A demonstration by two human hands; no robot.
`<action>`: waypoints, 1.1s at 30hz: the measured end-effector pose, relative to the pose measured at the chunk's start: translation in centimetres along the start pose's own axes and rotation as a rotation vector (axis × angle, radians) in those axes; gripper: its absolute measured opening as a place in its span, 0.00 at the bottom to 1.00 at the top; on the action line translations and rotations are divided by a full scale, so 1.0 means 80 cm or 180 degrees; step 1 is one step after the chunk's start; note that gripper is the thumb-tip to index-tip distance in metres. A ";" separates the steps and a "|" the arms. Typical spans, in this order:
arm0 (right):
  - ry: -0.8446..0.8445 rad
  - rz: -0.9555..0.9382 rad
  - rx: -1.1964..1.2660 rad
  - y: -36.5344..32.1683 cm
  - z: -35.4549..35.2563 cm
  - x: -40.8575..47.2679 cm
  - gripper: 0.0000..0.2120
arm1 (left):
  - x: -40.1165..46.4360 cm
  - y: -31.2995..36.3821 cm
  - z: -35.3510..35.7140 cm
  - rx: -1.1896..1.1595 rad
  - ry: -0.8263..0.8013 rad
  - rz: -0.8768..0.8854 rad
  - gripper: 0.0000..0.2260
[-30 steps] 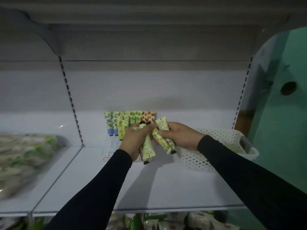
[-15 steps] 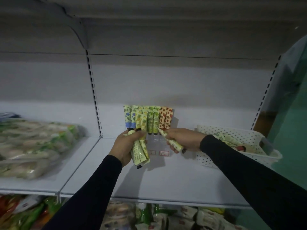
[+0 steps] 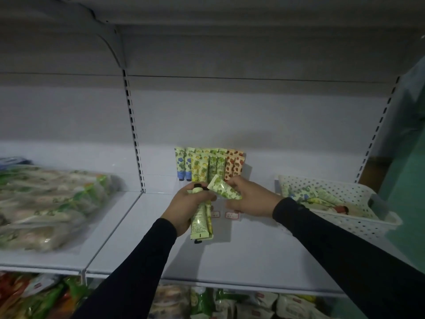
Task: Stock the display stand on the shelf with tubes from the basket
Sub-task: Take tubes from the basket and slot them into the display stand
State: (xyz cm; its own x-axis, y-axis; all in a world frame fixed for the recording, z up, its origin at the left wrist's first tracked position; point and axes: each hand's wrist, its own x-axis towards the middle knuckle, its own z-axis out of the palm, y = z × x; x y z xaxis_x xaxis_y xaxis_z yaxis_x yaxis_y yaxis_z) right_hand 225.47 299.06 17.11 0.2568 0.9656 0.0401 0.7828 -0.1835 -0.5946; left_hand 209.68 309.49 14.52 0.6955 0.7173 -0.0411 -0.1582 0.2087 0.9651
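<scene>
A clear display stand (image 3: 230, 214) sits at the back middle of the white shelf (image 3: 241, 254), with several printed tubes (image 3: 208, 164) standing upright in rows: blue, yellow, green and orange patterns. My left hand (image 3: 186, 206) grips a bunch of pale yellow-green tubes (image 3: 201, 221), caps up, just in front of the stand. My right hand (image 3: 249, 199) pinches a single green-patterned tube (image 3: 224, 187), tilted, its flat end pointing up-left toward the standing rows. A white perforated basket (image 3: 358, 224) to the right holds more tubes (image 3: 319, 199).
Clear bags of packaged goods (image 3: 46, 208) lie on the shelf section to the left, beyond a slotted upright (image 3: 133, 134). Packaged snacks (image 3: 218, 302) fill the shelf below. A shelf board hangs overhead. A green wall (image 3: 409, 203) stands at the right.
My right hand has turned its single tube so the flat end points up toward the stand. The left hand keeps its bunch. The camera view has shifted slightly.
</scene>
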 end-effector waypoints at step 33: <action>0.2047 -0.0016 0.0931 0.012 -0.032 0.049 0.07 | 0.045 0.004 -0.072 0.0347 0.0916 0.0320 0.07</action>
State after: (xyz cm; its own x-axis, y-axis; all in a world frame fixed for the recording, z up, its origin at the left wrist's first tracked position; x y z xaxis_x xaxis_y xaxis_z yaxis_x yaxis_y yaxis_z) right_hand 228.65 302.21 18.76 0.6082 0.6496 0.4562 0.6235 -0.0353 -0.7810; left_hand 208.10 315.93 13.18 0.4510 0.8925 -0.0006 -0.1292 0.0659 0.9894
